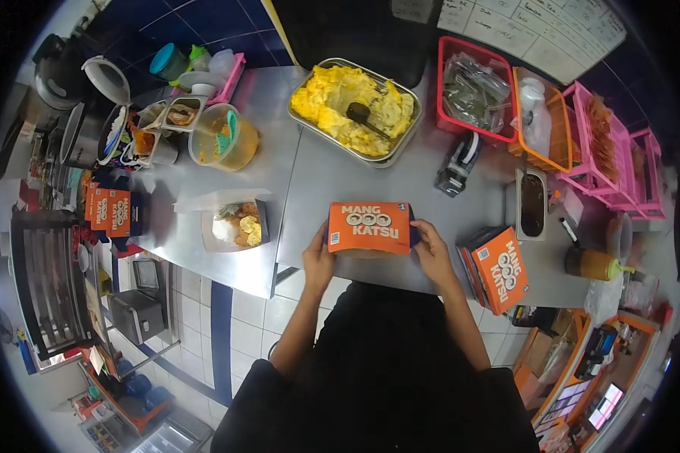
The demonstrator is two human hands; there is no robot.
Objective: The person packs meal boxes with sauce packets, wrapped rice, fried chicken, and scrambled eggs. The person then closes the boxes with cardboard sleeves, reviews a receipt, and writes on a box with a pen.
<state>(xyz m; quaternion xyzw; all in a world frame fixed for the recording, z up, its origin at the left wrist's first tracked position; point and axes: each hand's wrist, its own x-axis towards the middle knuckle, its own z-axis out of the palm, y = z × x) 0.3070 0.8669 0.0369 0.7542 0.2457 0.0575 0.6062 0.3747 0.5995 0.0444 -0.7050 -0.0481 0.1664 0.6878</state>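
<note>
An orange food box [369, 235] printed "MANG KATSU" is held level just above the steel table's front edge. My left hand [319, 258] grips its left side, and my right hand [432, 251] grips its right side. To the right, a stack of matching orange food boxes [499, 268] lies at an angle near my right hand. On the left part of the table stands an unlidded food box [236, 224] with rice, yellow slices and other food inside. Behind the held box is a metal tray of yellow scrambled egg [332, 98], with a black spoon [364, 115] resting in it.
A red basket [444, 113] with plastic bags and an orange basket [557, 155] stand at the back right. Near them are a black-and-white device [457, 166] and a metal container of dark sauce [520, 208]. A clear tub [204, 143] and more orange boxes [112, 210] are left.
</note>
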